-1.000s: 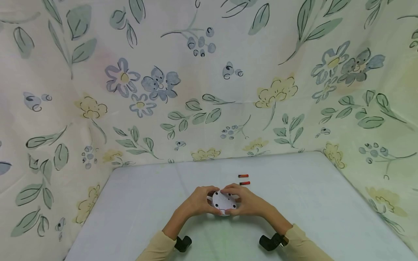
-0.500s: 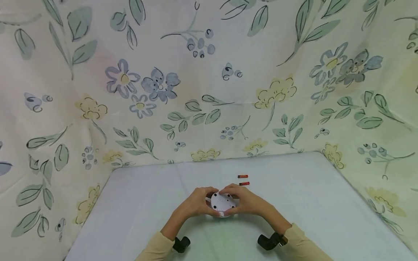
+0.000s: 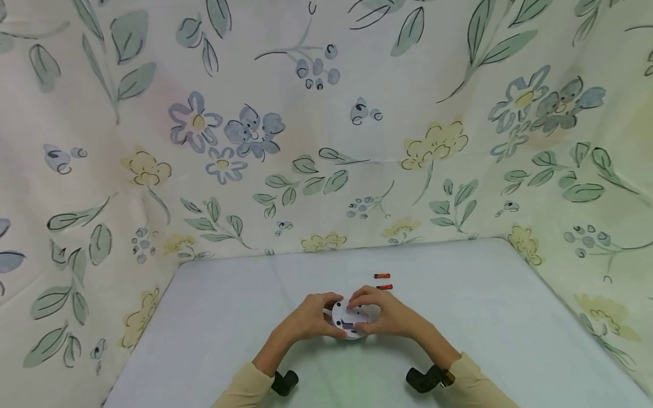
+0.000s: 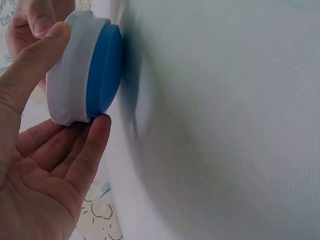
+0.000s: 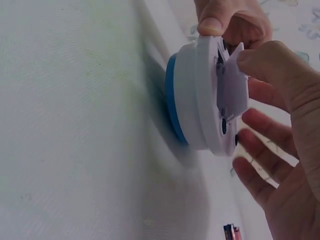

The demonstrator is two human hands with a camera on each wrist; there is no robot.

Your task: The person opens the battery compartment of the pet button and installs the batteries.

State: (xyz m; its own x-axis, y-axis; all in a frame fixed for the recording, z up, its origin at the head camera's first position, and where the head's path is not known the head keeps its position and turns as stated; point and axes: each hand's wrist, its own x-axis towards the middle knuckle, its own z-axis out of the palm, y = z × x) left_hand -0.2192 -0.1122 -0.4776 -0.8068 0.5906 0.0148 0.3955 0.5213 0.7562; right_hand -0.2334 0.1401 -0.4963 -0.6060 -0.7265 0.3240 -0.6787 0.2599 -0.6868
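Observation:
A round white device [image 4: 72, 70] with a blue face [image 4: 105, 72] is held upside down just over the table, its underside with black feet turned up. My left hand [image 3: 311, 318] grips it by the rim on the left, thumb on the near edge and fingers round the far side. My right hand [image 3: 386, 317] pinches a white battery cover [image 5: 234, 85], which is tilted up from the underside in the right wrist view. Beneath the lifted cover a dark battery compartment [image 3: 347, 326] shows. Whether the cover still touches the device I cannot tell.
Two red batteries [image 3: 382, 276] lie on the white table [image 3: 245, 306] beyond the right hand. One battery end [image 5: 231, 232] appears low in the right wrist view. A floral cloth [image 3: 326, 170] hangs behind the table and along its sides.
The battery cover, flush on the underside half a second ago, is now lifted by the right hand, and the dark compartment shows. The left hand keeps its grip on the device.

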